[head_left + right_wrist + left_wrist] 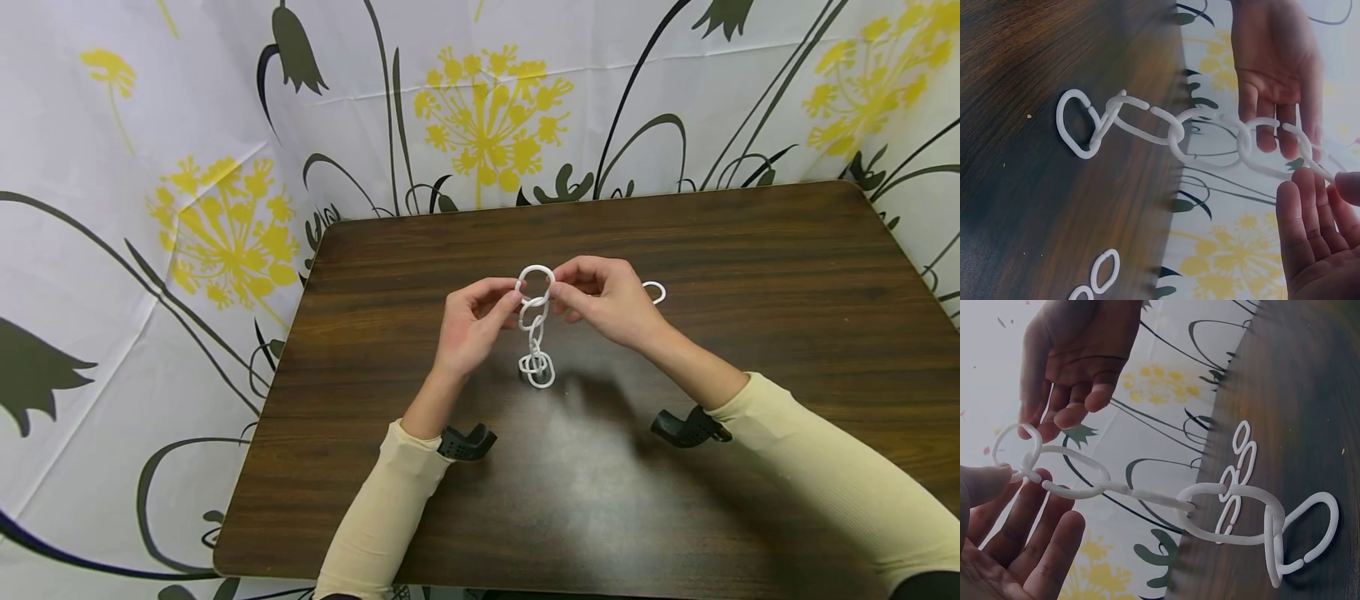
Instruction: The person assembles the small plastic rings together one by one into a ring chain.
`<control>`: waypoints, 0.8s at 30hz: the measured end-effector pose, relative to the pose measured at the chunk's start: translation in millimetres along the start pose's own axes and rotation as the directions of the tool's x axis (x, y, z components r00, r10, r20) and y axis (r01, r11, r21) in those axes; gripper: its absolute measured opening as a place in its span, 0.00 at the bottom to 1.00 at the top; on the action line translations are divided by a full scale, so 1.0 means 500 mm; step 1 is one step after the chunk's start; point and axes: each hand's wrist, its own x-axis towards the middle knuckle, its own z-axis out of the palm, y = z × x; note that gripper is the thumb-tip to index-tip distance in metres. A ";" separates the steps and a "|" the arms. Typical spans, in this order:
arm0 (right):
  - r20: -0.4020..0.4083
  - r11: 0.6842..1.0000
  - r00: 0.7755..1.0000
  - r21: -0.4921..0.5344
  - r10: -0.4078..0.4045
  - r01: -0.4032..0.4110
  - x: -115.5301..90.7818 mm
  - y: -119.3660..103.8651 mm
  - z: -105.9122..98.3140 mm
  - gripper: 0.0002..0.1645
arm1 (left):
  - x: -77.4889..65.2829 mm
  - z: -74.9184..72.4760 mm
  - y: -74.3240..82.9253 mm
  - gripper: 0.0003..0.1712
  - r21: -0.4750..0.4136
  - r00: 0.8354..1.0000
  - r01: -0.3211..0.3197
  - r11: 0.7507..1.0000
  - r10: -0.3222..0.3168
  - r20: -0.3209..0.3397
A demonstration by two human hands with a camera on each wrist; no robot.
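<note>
A chain of several white plastic links (542,386) hangs between my hands over the brown table. My left hand (468,329) pinches the left side of the topmost link (536,268) between thumb and fingertips. On the opposite side of that same link, my right hand (611,300) pinches it with thumb and forefinger. Small gaps show in some chain links (1141,134). The lowest link (1334,515) appears to lie on the tabletop. Fingertips partly cover the top link in both wrist views.
Several loose white links (1252,465) lie on the table (375,333) beyond my right hand; the head view shows one link (663,292) past its wrist. A white cloth with flower print (360,108) hangs behind the table's far edge.
</note>
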 end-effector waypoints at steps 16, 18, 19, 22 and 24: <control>0.034 0.849 0.998 -0.525 -0.053 0.063 0.028 0.109 -0.045 0.08 | 0.000 0.000 0.001 0.10 -0.026 1.000 -0.008 1.000 0.008 -0.024; 0.040 0.791 0.998 -0.609 -0.045 0.060 0.035 0.137 -0.054 0.09 | 0.000 0.000 0.002 0.10 -0.023 1.000 0.003 1.000 -0.003 -0.019; 0.042 0.766 0.998 -0.640 -0.044 0.061 0.039 0.149 -0.058 0.09 | 0.000 0.000 0.003 0.11 -0.024 1.000 0.006 1.000 -0.007 -0.014; 0.053 0.710 0.998 -0.701 -0.039 0.066 0.047 0.175 -0.065 0.11 | -0.004 0.002 0.020 0.10 -0.017 1.000 0.016 1.000 -0.016 -0.005; 0.059 0.694 0.998 -0.717 -0.037 0.068 0.055 0.189 -0.066 0.12 | -0.007 0.004 0.034 0.10 -0.014 1.000 0.020 1.000 -0.020 -0.001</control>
